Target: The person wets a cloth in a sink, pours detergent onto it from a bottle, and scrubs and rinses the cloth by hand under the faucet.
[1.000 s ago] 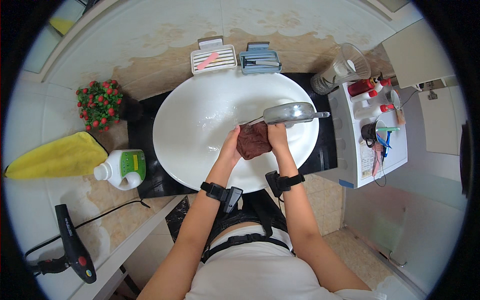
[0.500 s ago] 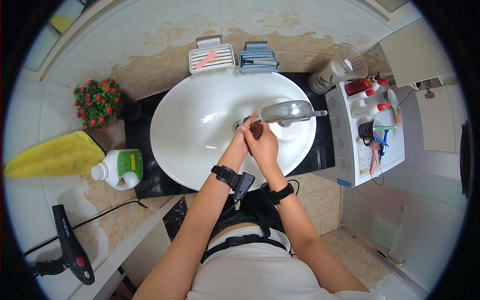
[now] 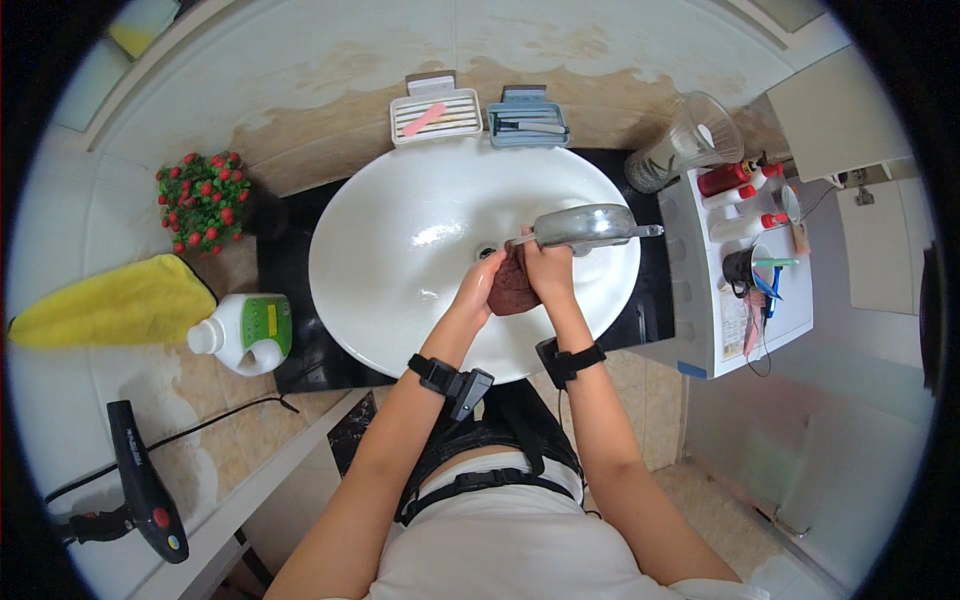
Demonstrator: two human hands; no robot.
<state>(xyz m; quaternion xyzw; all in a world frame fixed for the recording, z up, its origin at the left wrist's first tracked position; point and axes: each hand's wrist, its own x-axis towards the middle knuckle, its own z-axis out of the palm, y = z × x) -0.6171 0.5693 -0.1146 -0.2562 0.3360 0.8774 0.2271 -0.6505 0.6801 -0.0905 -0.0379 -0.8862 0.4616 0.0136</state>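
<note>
Over the white oval sink (image 3: 375,220), both hands have hold of a bunched brown cloth (image 3: 515,288). My left hand (image 3: 480,285) grips its left side, fingers against the fabric. My right hand (image 3: 549,272) is closed on its upper right part, just below the chrome faucet (image 3: 585,224). A thin stream of water appears to run from the spout onto the right hand and cloth. Left of the cloth, the drain (image 3: 486,251) partly shows. The lower end of the cloth hangs between my wrists.
A white soap dish (image 3: 436,118) and a blue one (image 3: 530,126) hang behind the sink. Left stand a white-green detergent jug (image 3: 245,335), yellow cloth (image 3: 110,308), red-berried plant (image 3: 203,203) and black hair dryer (image 3: 148,490). A white cabinet (image 3: 705,330) with bottles is at right.
The hands have moved apart a little and nearer to me. The brown cloth, mostly hidden between them before, now shows spread out and hanging lower. The view has shifted slightly.
</note>
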